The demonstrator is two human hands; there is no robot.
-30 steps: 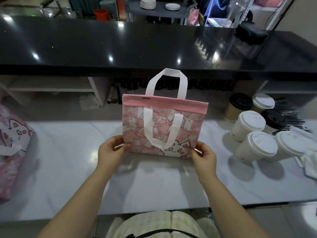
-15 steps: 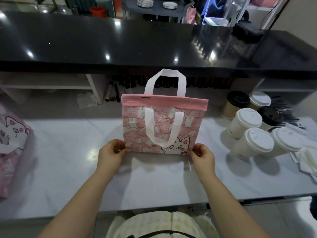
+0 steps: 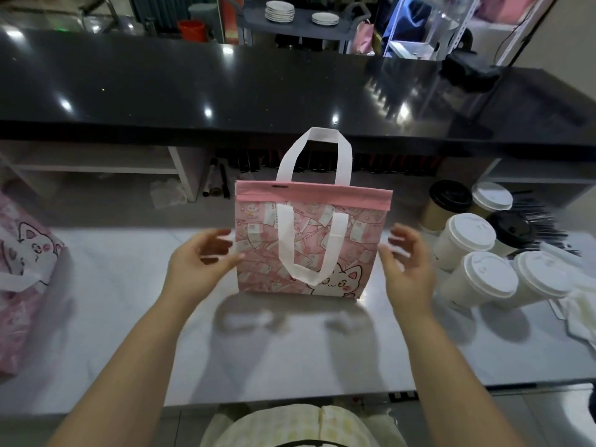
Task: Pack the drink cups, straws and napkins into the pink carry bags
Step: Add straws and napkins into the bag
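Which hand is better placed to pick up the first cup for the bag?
Right. The right hand hovers open beside the cups, which stand right of the bag; the left hand is across the bag from them.

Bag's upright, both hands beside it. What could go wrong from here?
1. The pink bag stands flat and thin, and neither the left hand nor the right hand grips it, so it might tip over.
2. The cups stand packed right by the right hand; a careless reach could knock one.
3. The bag's mouth looks closed, so a cup may snag on its rim.
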